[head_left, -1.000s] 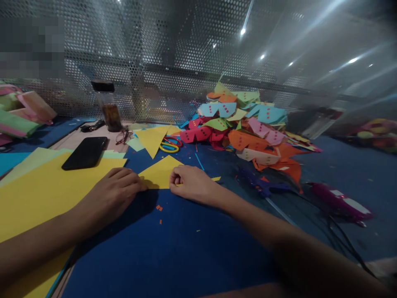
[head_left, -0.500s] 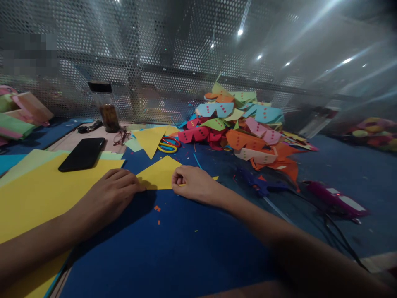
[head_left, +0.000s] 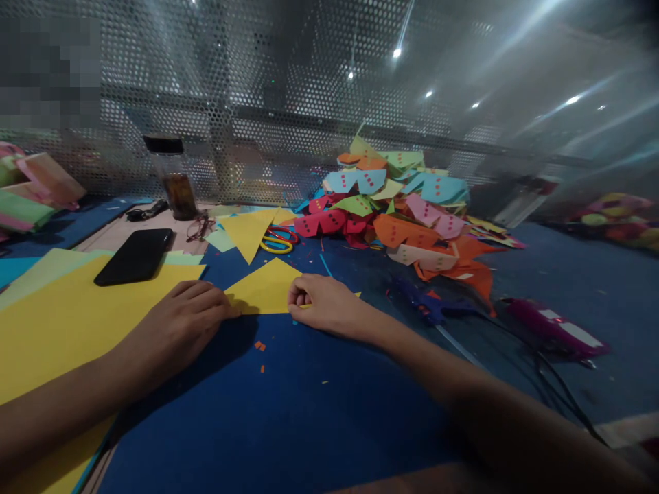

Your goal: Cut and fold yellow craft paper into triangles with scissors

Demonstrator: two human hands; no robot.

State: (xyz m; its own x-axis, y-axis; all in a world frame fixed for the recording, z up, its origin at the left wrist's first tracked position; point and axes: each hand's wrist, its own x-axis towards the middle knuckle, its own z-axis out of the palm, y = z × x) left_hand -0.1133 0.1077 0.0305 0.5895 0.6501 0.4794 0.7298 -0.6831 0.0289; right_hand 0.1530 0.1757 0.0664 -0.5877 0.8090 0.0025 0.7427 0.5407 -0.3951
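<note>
A sheet of yellow paper [head_left: 268, 288], folded to a triangle, lies on the blue table with its point facing away from me. My left hand [head_left: 198, 309] rests at its left corner, fingers pressed together on the paper. On the right half, my right hand [head_left: 324, 302] is curled into a loose fist, its thumb and fingertips against the folded near edge. The right corner pokes out past that hand. Just behind lie another yellow paper triangle [head_left: 250, 233] and scissors with red and yellow handles [head_left: 278, 241].
Yellow sheets [head_left: 46, 329] and a black phone [head_left: 134, 257] lie at left, a bottle [head_left: 178, 182] behind. Folded paper pieces [head_left: 412, 206] are heaped at back right. A blue glue gun [head_left: 432, 305] and purple device [head_left: 553, 329] lie right. Orange scraps [head_left: 260, 346] dot the table.
My right hand has slid slightly to the right along the paper's near edge. My left hand stays at the left corner.
</note>
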